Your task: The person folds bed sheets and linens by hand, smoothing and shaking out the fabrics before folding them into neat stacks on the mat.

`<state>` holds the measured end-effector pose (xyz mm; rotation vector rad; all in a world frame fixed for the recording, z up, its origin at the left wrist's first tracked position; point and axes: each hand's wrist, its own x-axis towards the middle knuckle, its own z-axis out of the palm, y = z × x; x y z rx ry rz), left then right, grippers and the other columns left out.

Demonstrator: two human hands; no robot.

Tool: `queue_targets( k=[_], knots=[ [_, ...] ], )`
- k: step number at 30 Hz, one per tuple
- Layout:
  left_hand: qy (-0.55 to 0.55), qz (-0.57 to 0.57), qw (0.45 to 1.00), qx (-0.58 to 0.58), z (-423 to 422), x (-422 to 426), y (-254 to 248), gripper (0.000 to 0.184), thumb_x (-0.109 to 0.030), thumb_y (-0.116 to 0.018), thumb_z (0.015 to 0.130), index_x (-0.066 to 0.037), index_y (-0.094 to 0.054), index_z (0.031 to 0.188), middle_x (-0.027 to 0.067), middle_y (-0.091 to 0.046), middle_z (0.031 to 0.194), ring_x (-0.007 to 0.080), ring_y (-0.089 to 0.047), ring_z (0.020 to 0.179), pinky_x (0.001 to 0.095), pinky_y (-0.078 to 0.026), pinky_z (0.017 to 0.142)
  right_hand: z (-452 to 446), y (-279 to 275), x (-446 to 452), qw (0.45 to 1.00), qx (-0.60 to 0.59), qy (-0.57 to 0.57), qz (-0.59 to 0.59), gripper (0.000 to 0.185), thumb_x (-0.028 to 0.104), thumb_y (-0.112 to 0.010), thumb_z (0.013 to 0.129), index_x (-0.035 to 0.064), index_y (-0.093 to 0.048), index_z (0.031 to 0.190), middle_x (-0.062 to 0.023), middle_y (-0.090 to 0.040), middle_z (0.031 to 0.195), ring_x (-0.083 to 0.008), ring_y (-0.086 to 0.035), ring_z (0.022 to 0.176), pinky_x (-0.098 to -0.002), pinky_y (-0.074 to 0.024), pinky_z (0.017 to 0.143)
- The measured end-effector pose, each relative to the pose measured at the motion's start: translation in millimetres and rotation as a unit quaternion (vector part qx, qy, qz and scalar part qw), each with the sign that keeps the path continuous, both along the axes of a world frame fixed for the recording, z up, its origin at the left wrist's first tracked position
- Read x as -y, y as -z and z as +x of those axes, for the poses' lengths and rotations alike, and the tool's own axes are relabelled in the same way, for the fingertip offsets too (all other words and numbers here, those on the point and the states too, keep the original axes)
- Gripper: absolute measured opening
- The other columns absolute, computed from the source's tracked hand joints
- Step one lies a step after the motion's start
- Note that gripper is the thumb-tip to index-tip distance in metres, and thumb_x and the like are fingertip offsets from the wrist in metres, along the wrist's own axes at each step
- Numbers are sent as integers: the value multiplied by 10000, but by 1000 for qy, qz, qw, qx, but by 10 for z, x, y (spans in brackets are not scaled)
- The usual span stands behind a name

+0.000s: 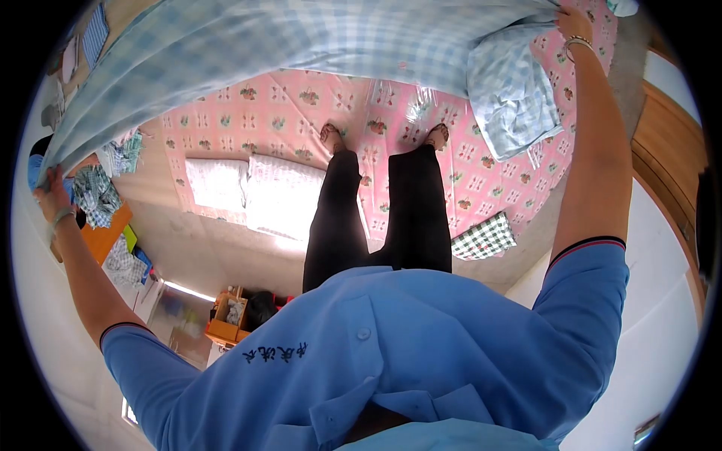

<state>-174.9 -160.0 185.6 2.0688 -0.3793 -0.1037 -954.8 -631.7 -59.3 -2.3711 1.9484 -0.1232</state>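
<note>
A large blue-and-white checked cloth [301, 37] is stretched wide between my two raised hands, across the top of the view. At the far left my left hand [53, 197] is closed on one edge of it. My right hand [575, 28], with bracelets at the wrist, grips the other end at the upper right. Below that hand, a bunched checked part [511, 98] hangs or lies over the pink patterned floor sheet [278, 113]; whether it joins the stretched cloth is unclear. My bare feet stand on the pink sheet.
Two white folded pieces [286, 194] lie on the sheet left of my legs. A green-and-white checked cloth [485, 237] lies right of them. Piled checked cloths [96, 197] are at the left, near another person's blue sleeve. An orange box [228, 319] stands at lower left.
</note>
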Motion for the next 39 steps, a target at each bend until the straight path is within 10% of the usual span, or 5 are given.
queue_targets(
  k=[2,5,20,27,39],
  knots=[
    [-56,-151,983,-87,68,-59,-24,556,-470,-327,837,-32,-453,1156,65,-419,1232,252,-350,1159,334,-262,987,-120,-93,126,998,19,45,36,208,149,-502,734,-2,-601,838,-166,-601,828,-265,-576,784,-336,-443,719],
    [102,438,844,291,770,-632,-46,606,-505,-316,823,-33,-406,1191,84,-415,1232,266,-400,1119,371,-276,980,-594,13,510,961,246,31,124,263,197,-467,784,43,-587,959,-74,-610,766,-130,-586,685,-236,-460,615],
    [-32,-252,960,-117,239,-3286,-511,439,-431,-409,830,-11,-479,936,112,-542,845,181,-503,659,246,-420,535,-1829,-469,-4007,908,56,-219,353,93,-18,-465,664,42,-536,658,-95,-533,693,-245,-501,733,-331,-410,649],
    [-131,-64,989,-23,392,-1811,-1074,574,-480,-301,846,28,-441,1075,187,-498,1058,301,-473,1007,459,-399,862,-2258,-773,-2603,808,409,41,423,126,-37,-452,701,22,-539,773,-32,-524,730,-120,-491,699,-241,-406,634],
    [-7,-3,1000,12,1799,-698,-176,437,-339,-483,805,60,-469,984,134,-564,931,262,-540,907,353,-435,810,-494,945,-315,993,-19,-15,118,245,228,-464,756,52,-589,871,-161,-577,896,-315,-536,872,-373,-414,749]
  ],
)
